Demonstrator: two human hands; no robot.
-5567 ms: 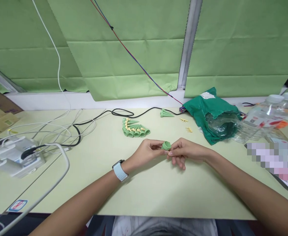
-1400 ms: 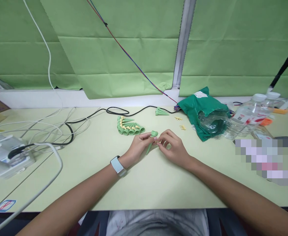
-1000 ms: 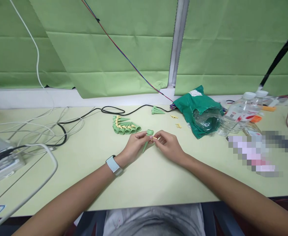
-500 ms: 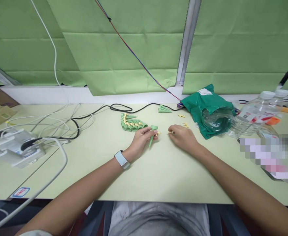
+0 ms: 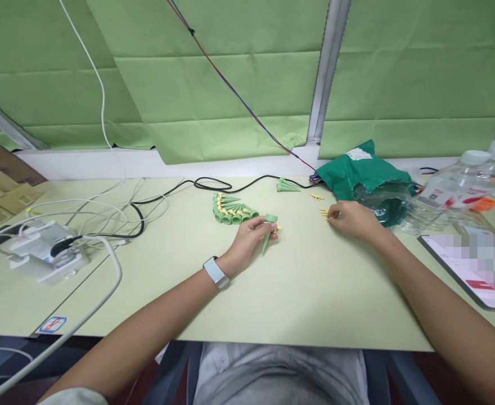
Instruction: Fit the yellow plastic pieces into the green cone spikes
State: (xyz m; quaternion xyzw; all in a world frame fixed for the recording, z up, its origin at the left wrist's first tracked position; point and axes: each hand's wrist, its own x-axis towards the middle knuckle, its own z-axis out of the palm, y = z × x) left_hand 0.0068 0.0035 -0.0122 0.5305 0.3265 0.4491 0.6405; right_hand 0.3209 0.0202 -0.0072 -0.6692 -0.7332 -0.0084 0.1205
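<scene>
Spike (image 5: 265, 243), green, held in left hand (image 5: 251, 239) | right hand (image 5: 352, 219) at yellow pegs (image 5: 323, 212) on desk (image 5: 298, 292) | right grip narrow, contents unclear

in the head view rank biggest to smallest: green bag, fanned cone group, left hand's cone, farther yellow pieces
1. Green bag
2. Fanned cone group
3. Held cone, partly covered by the left hand
4. Farther yellow pieces
</scene>
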